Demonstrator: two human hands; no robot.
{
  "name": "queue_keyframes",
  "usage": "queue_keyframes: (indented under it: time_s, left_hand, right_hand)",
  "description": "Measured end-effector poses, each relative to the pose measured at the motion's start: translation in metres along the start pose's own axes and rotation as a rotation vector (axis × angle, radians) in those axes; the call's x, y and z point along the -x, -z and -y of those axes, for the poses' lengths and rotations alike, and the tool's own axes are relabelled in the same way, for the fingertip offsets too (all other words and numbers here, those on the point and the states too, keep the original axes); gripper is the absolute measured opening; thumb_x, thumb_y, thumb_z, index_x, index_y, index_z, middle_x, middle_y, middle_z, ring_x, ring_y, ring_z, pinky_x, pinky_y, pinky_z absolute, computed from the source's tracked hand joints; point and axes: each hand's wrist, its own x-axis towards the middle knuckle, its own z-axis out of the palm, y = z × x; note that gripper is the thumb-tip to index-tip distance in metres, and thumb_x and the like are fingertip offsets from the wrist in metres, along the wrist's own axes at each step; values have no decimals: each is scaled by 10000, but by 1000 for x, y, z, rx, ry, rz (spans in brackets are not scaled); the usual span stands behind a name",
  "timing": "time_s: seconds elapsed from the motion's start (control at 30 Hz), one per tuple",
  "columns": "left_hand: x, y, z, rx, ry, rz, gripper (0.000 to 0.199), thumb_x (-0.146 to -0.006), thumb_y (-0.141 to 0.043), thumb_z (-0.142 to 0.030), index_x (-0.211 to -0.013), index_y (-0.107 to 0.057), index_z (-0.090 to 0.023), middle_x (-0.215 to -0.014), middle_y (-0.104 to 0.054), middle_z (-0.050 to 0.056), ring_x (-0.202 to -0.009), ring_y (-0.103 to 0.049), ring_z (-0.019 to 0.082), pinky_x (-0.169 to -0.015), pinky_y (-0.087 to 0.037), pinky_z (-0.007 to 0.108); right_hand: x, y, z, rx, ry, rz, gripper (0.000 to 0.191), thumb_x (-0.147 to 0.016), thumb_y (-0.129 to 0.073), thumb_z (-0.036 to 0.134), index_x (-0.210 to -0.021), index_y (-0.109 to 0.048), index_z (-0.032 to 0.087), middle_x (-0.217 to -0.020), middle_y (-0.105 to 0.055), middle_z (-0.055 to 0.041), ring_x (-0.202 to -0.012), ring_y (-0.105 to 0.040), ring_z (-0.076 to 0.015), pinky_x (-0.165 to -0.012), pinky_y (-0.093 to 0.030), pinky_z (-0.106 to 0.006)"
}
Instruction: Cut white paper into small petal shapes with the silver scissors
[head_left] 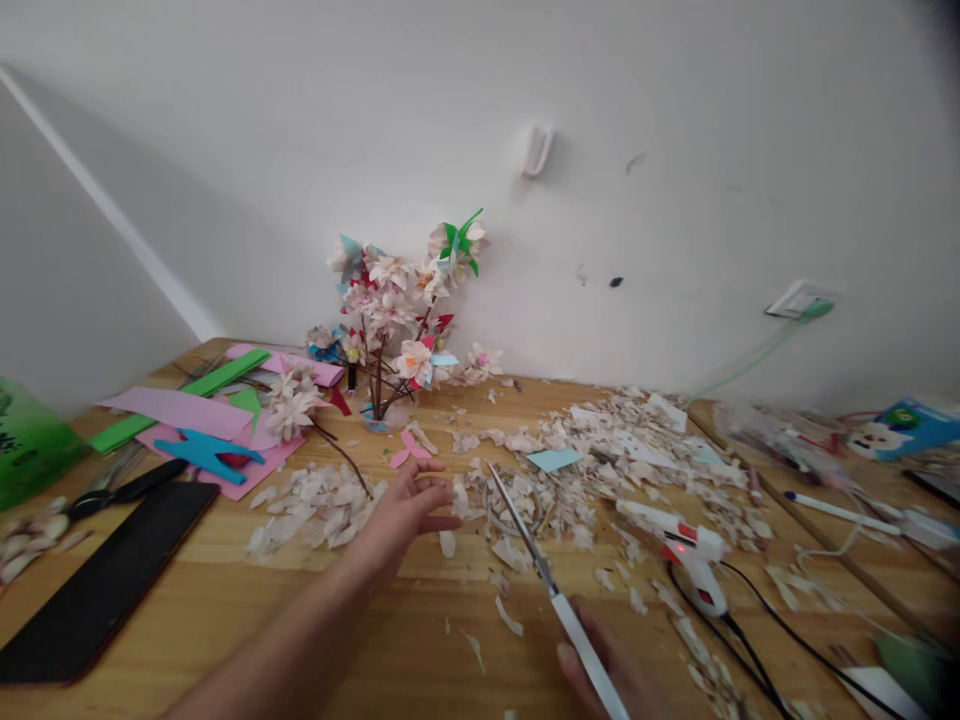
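Note:
My left hand [409,510] reaches over the table with its fingers apart and nothing seen in them. Just beyond its fingertips lies a pink paper petal piece [409,449], and pale dried petals [322,505] are heaped to its left. In my right hand [600,655], low in the view, is a pair of scissors [536,555], seen nearly edge-on. Their white handle is in my fingers and the metal blades point up and away, above scattered petals. A loose flower on a brown stem [291,402] rests left of my left hand.
A bunch of petal flowers [394,290] stands against the wall. On the left are coloured paper sheets [180,412], black-handled scissors [124,490] and a dark phone-like slab [105,580]. On the right, a glue gun [686,550] with a black cord lies beside spread petals [615,440].

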Motion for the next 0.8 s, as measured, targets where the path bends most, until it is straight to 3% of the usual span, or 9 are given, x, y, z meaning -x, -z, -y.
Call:
queue_keyframes:
  time_s: [0.1,0.27,0.33,0.43,0.53,0.67,0.73,0.8]
  left_hand:
    - [-1,19,-4,-135,-68,-61,321,-609,-630,-250,-875,-467,-177,-692,-586,-12,-668,-607,156,-661,-501,349]
    - [-2,70,-12,-374,-188,-221,370,-546,-645,-249,-850,-445,-182,-603,-558,-47,-555,-572,149,-560,-455,296]
    - [-2,89,-11,-507,-251,-284,363,-563,-618,-237,-880,-446,-196,-636,-569,-39,-633,-583,183,-616,-456,338]
    - [2,99,-3,-985,-446,-320,387,-603,-543,-162,-984,-479,-196,-891,-608,46,-908,-551,254,-825,-391,460]
    - [5,86,12,-1094,-518,-208,419,-605,-510,-102,-1014,-503,-192,-1009,-602,74,-1000,-520,244,-904,-360,432]
    - [4,57,28,-1311,-591,232,497,-661,-432,-32,-1124,-471,-211,-1097,-583,75,-1036,-506,200,-897,-393,366]
    - [1,47,33,-1342,-620,375,503,-693,-417,-26,-1160,-459,-210,-1106,-579,89,-1046,-497,208,-896,-389,370]
    - [-4,42,36,-1294,-620,444,468,-718,-424,-38,-1147,-481,-218,-1098,-587,92,-1048,-499,213,-905,-379,373]
  right_hand:
    - [0,9,5,-25,-28,10,166,-633,-542,379,-718,-591,245,-657,-626,-8,-648,-597,-222,-581,-480,-273]
    - [-3,13,8,-38,-115,-19,304,-627,-534,435,-812,-571,197,-765,-650,-42,-758,-599,-245,-673,-471,-288]
    - [-5,13,8,-12,-158,-17,333,-611,-531,461,-805,-549,191,-781,-643,-52,-776,-589,-247,-690,-464,-287]
    - [-7,11,11,28,-157,-10,306,-610,-522,479,-749,-519,206,-755,-632,-46,-754,-578,-239,-676,-459,-279]
    - [-7,9,16,46,-134,-29,270,-610,-537,464,-715,-514,216,-742,-637,-36,-755,-583,-240,-643,-454,-275]
    - [-7,7,17,66,-101,-3,265,-617,-549,417,-769,-528,200,-733,-643,-47,-848,-582,-273,-673,-448,-296]
    - [-8,6,12,26,-102,20,328,-616,-564,398,-855,-531,176,-790,-651,-68,-917,-569,-279,-754,-437,-309]
    - [-10,6,4,-36,-127,15,423,-598,-597,383,-943,-517,151,-904,-647,-96,-972,-552,-277,-822,-415,-315]
